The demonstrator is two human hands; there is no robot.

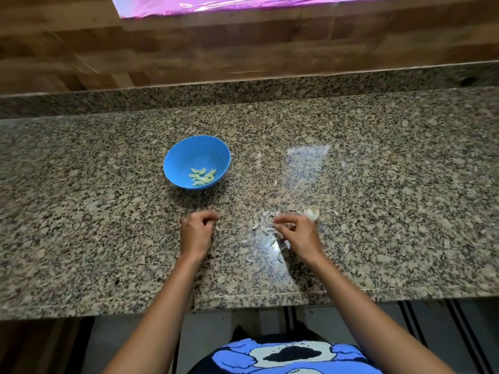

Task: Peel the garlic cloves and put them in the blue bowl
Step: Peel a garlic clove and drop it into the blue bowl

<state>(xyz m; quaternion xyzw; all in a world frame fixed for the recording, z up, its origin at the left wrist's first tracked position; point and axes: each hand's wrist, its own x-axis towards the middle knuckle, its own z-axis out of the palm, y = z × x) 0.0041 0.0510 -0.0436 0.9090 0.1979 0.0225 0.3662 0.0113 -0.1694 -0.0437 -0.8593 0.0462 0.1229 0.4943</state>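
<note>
The garlic you are working on sits in two places: peeled, pale yellow-green cloves [202,177] lie in the bottom of the blue bowl [175,160], which stands on the worktop [81,211] to the far left of your hands, and what remains of the garlic bulb [312,212] rests on the worktop just beyond your right hand [295,233]. That hand hovers over a scatter of papery garlic skins [266,228]; its fingers [283,221] are curled together as if pinching something small, but you cannot tell from here whether it is a clove or a scrap of skin. Your left hand [195,232] is loosely curled, well apart from the right one, and whether it holds anything cannot be told. The worktop is speckled brown and grey granite, polished enough to carry a pale glare on its right half, with a low raised granite lip along its far edge. Beyond that rises a wall of wood-look panels [189,44], and a bright pink-lit strip [243,4] shows at the very top. Near you, a blue, black and white printed shirt [286,357] fills the bottom edge.
</note>
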